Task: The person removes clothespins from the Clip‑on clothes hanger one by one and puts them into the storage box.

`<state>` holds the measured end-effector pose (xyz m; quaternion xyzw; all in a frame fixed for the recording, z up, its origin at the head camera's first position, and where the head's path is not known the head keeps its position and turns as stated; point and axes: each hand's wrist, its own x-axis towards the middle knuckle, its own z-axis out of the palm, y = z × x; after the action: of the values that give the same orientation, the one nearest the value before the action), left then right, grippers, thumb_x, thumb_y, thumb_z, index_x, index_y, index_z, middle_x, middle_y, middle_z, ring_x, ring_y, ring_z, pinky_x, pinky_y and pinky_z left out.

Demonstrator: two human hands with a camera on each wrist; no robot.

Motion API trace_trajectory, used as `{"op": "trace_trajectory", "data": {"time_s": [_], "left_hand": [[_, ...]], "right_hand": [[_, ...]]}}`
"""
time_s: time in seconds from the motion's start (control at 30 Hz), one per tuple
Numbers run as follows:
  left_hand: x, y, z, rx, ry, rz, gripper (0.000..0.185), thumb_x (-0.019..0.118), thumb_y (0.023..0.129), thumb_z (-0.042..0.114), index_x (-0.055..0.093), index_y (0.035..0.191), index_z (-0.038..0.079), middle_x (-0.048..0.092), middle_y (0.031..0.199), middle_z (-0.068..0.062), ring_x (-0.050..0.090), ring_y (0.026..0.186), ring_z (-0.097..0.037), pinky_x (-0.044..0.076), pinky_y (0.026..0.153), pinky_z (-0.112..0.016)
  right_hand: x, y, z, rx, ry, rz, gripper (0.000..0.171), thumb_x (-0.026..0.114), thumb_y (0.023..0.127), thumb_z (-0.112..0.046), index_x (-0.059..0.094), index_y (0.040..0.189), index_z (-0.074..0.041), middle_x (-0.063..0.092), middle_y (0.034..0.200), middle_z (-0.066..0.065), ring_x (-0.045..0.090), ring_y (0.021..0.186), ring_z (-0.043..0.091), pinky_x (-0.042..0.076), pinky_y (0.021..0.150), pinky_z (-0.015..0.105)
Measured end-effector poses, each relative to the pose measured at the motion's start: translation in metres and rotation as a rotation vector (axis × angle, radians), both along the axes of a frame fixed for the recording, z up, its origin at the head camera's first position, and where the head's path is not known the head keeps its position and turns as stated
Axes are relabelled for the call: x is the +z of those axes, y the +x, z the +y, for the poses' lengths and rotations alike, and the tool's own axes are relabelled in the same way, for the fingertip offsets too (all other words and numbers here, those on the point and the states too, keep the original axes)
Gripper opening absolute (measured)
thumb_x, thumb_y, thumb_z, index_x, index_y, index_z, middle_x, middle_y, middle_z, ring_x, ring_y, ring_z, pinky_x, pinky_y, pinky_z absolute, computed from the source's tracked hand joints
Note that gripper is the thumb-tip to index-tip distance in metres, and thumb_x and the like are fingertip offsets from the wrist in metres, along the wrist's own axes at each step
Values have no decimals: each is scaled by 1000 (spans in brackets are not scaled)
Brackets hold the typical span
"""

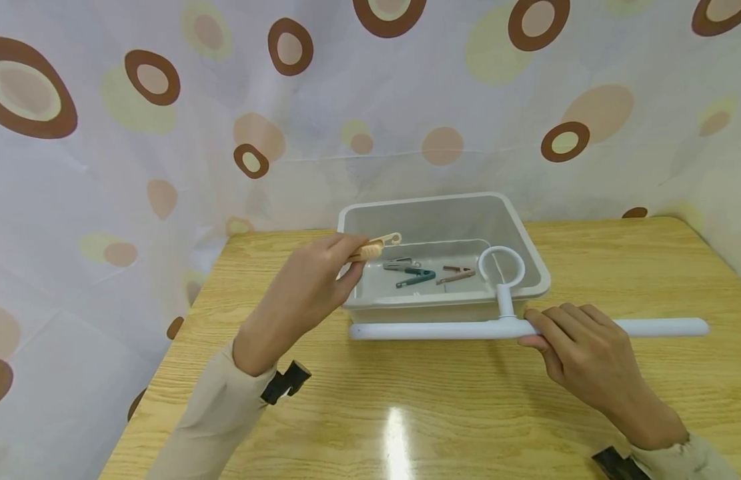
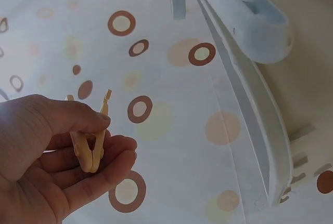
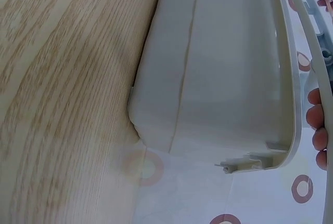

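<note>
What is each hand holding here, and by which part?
Left hand pinches a beige clothespin by its handle end. Right hand grips the white hanger on its straight bar, just right of the hook stem.

A light wood-grain counter (image 1: 616, 267) carries a translucent white plastic bin (image 1: 529, 240) at about 12 o'clock, and a white hanger bar (image 1: 430, 330) lies just at the bin's 6 o'clock side, seemingly resting on the counter.
</note>
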<state>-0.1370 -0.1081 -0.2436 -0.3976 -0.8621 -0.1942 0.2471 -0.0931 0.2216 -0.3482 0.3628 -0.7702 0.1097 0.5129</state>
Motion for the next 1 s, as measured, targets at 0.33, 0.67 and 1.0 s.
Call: {"op": "trace_trajectory", "data": {"time_s": [0.33, 0.67, 1.0], "left_hand": [[16, -14, 13, -25, -26, -43, 22, 63, 87, -3, 65, 108, -3, 69, 90, -10, 55, 68, -19, 47, 61, -29], [29, -25, 27, -60, -60, -36, 9, 60, 89, -2, 65, 97, -1, 65, 82, -8, 50, 64, -18, 43, 60, -28], [36, -36, 33, -35, -87, -66, 13, 62, 88, -2, 67, 100, -2, 70, 90, -9, 61, 75, -20, 50, 69, -30]], "right_hand": [[0, 0, 1, -2, 11, 1, 51, 43, 103, -35, 65, 81, 6, 56, 64, 11, 51, 52, 27, 39, 45, 40], [-3, 3, 5, -14, 22, -11, 51, 42, 103, -34, 65, 82, 6, 56, 64, 11, 52, 52, 27, 39, 45, 39], [-4, 3, 8, -11, 35, -18, 50, 42, 103, -34, 65, 83, 6, 57, 65, 11, 53, 54, 27, 41, 47, 40]]}}
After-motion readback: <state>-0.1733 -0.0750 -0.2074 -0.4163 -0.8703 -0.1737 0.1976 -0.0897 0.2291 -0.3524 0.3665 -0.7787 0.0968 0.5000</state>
